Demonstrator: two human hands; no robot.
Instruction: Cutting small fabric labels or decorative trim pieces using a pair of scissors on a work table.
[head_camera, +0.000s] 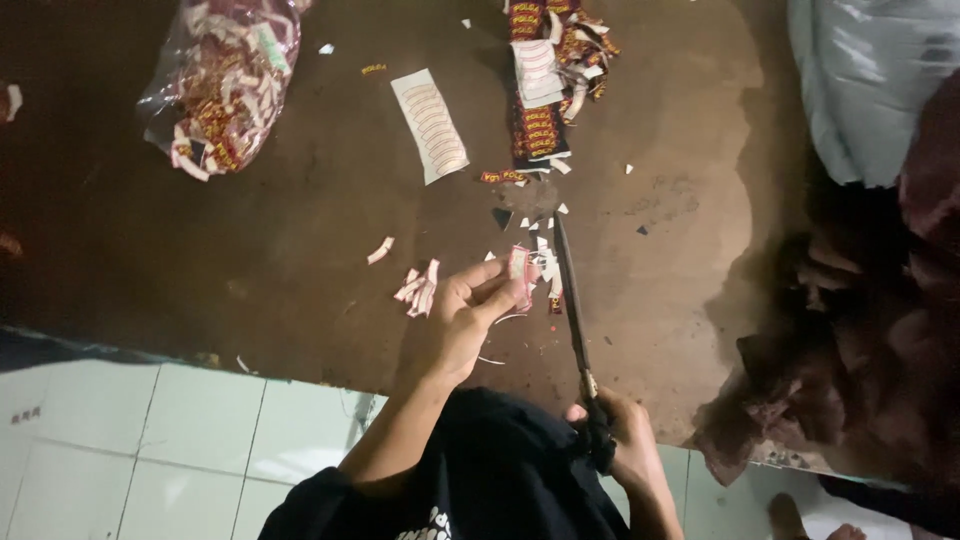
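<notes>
My left hand (462, 318) pinches a small pink-and-white printed label strip (520, 277) between thumb and fingers, held over the dark brown floor (300, 260). My right hand (615, 430) grips the black handles of long scissors (571, 290), whose blades point away from me, right beside the strip. Small cut scraps (418, 290) lie just left of my left hand, and more bits are scattered under the scissor tips.
A clear plastic bag of red-and-yellow cuttings (222, 85) lies at far left. A white sheet of curved labels (430, 125) and a stack of red printed strips (545, 85) lie ahead. White tiles (150, 440) border the near edge; dark cloth (860, 350) sits right.
</notes>
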